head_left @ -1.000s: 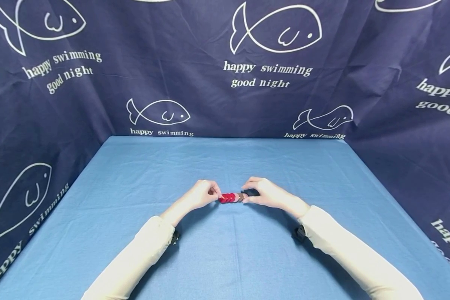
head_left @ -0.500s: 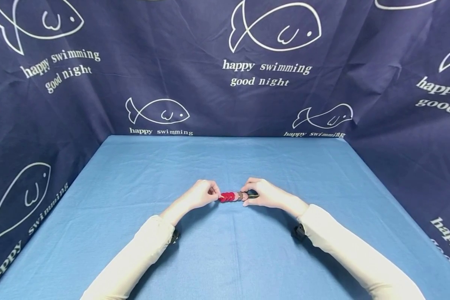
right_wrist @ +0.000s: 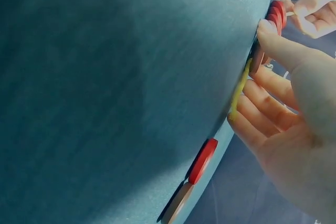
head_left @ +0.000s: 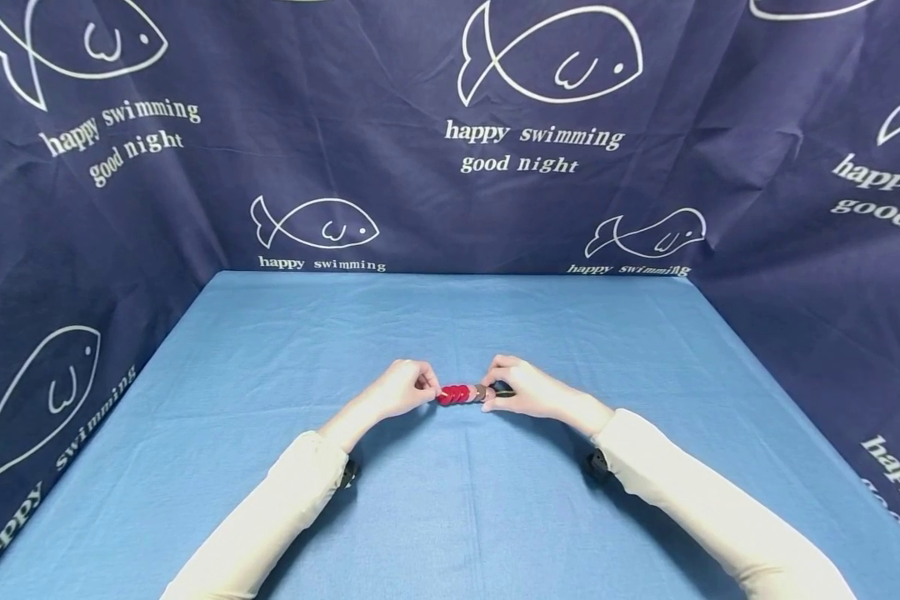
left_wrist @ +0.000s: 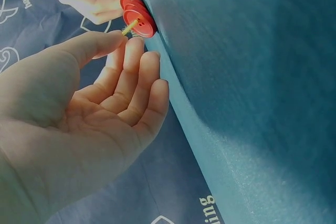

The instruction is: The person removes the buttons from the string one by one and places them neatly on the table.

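A row of large red, pink and brown buttons (head_left: 457, 394) is strung on a yellow pipe cleaner (left_wrist: 130, 27), low over the blue table. My left hand (head_left: 408, 388) pinches the pipe cleaner's short left end between thumb and forefinger, beside the outermost red button (left_wrist: 139, 22). At the other end, my right hand (head_left: 528, 388) holds the last buttons between thumb and forefinger, with a brown button (right_wrist: 258, 59) at its fingertips. The pipe cleaner's free tail (right_wrist: 240, 90) runs past that button along the right hand's other fingers.
In the right wrist view a loose red button (right_wrist: 203, 161) and a tan button (right_wrist: 178, 203) lie on the blue tablecloth (head_left: 450, 508); in the head view the right hand and arm hide them. Dark blue curtains (head_left: 405, 125) with white fish drawings enclose the table's back and sides.
My right hand has shifted slightly at the brown end of the row, and the yellow tail beneath its palm came into sight. The left hand keeps its pinch and place.
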{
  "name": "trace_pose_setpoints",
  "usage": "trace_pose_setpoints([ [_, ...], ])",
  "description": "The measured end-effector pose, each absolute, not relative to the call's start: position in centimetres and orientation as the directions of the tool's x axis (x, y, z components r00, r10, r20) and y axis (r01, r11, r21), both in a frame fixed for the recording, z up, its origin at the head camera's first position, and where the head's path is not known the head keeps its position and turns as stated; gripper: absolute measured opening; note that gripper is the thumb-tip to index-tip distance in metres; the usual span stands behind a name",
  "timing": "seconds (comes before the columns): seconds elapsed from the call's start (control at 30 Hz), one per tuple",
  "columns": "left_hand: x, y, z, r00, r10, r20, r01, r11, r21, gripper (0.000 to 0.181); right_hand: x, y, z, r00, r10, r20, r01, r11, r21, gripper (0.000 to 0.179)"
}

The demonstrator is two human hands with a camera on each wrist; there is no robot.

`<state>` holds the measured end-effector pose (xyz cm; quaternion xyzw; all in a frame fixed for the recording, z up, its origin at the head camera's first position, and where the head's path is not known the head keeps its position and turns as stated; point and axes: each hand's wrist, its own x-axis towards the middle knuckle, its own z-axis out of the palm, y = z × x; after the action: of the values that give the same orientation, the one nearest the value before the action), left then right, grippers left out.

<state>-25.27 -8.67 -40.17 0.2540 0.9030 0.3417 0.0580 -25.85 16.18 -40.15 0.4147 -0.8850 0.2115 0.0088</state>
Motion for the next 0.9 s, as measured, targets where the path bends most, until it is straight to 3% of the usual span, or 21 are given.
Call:
trace_pose_setpoints([
  [0.47, -25.13, -8.77, -40.09, -0.873, 0.483, 0.073, 0.406, 0.635, 0.657, 0.006, -25.75, 16.01, -39.93, -0.632, -0.746, 0.208, -0.757, 0.539, -0.369, 0.011],
  [0.9, -25.13, -8.65, -40.02, -0.875, 0.478, 0.072, 0.404, 0.642, 0.652, 0.005, -25.7, 16.37, -39.67, -0.649, -0.736, 0.194, -0.739, 0.549, -0.391, 0.016],
])
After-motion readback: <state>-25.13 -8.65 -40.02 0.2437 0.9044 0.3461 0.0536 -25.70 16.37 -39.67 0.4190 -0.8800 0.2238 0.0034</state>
